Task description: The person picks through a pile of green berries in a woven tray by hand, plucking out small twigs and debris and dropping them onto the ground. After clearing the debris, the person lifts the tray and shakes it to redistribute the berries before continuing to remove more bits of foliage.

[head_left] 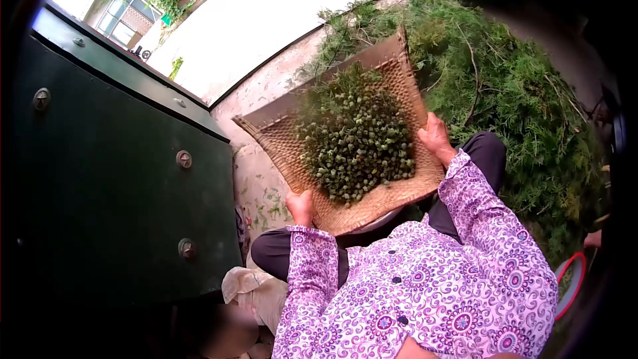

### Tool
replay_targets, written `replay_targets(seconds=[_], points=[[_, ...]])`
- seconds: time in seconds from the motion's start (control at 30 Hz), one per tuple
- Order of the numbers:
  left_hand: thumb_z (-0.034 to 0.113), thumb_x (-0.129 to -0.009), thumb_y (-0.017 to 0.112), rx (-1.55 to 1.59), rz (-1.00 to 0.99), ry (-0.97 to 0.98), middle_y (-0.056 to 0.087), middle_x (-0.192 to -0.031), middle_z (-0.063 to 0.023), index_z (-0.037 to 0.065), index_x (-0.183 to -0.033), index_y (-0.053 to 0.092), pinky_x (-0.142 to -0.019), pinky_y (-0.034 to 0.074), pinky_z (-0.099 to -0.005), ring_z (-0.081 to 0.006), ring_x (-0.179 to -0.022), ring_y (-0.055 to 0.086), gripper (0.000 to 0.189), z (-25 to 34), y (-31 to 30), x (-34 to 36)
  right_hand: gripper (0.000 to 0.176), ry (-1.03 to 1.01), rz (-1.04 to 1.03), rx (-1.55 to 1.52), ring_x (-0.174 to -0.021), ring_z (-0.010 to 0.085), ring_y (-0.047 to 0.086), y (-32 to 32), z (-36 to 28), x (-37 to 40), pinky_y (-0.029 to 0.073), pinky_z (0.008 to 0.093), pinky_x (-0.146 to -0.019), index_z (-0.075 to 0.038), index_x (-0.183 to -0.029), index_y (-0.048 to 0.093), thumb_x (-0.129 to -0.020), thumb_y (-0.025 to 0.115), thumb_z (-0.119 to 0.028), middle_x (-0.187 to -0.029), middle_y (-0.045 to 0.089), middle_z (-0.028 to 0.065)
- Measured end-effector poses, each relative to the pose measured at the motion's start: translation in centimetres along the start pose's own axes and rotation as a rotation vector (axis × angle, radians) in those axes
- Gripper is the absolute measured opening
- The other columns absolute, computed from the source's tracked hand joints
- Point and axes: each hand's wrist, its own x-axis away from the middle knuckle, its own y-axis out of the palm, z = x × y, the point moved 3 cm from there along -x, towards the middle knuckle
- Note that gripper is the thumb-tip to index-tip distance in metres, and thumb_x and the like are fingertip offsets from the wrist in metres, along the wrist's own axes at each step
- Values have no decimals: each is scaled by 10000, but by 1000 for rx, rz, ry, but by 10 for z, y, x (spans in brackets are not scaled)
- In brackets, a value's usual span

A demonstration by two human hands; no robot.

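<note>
A woven basket tray (279, 149) is held over the lap, its far edge lined with a flat, smooth strip. On it lies a heap of small round green cones (362, 146), with leafy bits at the far side, slightly blurred. My left hand (300, 207) is closed round the tray's left rim, thumb on top. My right hand (435, 135) grips the right rim, near the pile of cut branches.
Cut green branches (505, 80) are piled at the right and back. A dark green metal door (119, 173) stands at the left. A pale cloth sack (259, 292) is at the lower left, a red-rimmed object (575, 282) at the lower right. Leaf scraps dot the floor.
</note>
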Motion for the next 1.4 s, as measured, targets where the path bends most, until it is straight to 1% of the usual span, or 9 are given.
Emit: replay_targets(seconds=[0.07,0.2,0.43,0.5,0.67,0.87,1.0,1.13,1.4], points=[[31,-644,545,-183,23,-82,570,-625,-15,0,-714,599,-520,438,-281,-120,-552,529,93,-39,0,-6,209,40,-64,70,-605,403,527,6,9,6,427,461,-576,11,-738,429,-635,544,-130,-638,519,225],[18,-652,538,-47,-19,-142,542,-607,4,5,-699,571,-453,401,-282,-100,-492,479,59,-27,-2,31,226,38,-61,34,-583,393,515,-2,21,32,409,464,-557,10,-743,429,-636,558,-141,-612,499,212],[-22,-669,512,177,-20,156,564,-629,-12,-9,-766,573,-421,394,-259,-94,-457,475,115,22,2,12,229,8,61,-71,-569,355,524,-32,-9,17,407,432,-531,8,-746,426,-650,558,-153,-601,507,168],[7,-647,544,-218,-100,11,578,-619,-35,-12,-746,584,-456,429,-280,-114,-488,516,108,-6,7,-7,261,57,-34,68,-622,367,534,-3,32,19,424,444,-582,19,-758,442,-642,564,-180,-639,516,194],[19,-648,539,-178,-81,-184,607,-669,-48,-20,-794,612,-514,454,-282,-130,-566,562,167,-37,7,28,280,131,-144,126,-716,405,541,-9,45,43,436,461,-659,33,-776,461,-635,569,-184,-725,534,245],[-51,-657,508,107,-25,185,550,-612,-16,-1,-813,579,-382,365,-249,-92,-433,462,179,11,3,12,238,78,13,-29,-610,367,540,-36,-4,26,430,423,-572,13,-740,425,-647,573,-149,-617,507,198],[52,-642,572,-234,-41,-145,637,-698,-91,-21,-819,625,-585,468,-310,-168,-623,599,198,-27,2,-6,247,65,-48,63,-648,385,542,-1,15,18,430,447,-592,13,-735,440,-642,578,-169,-670,530,219],[55,-649,567,-266,-41,-159,631,-687,-83,-25,-788,620,-561,463,-307,-151,-589,578,169,-52,-7,19,245,116,-168,174,-699,418,538,5,28,41,433,473,-635,27,-753,458,-627,554,-160,-724,548,241],[44,-655,549,-103,-9,-42,610,-679,-61,-26,-825,607,-519,451,-293,-132,-546,542,193,-25,-2,-2,238,97,-62,17,-655,399,538,-1,11,26,431,464,-614,18,-745,449,-632,554,-163,-668,525,234]])
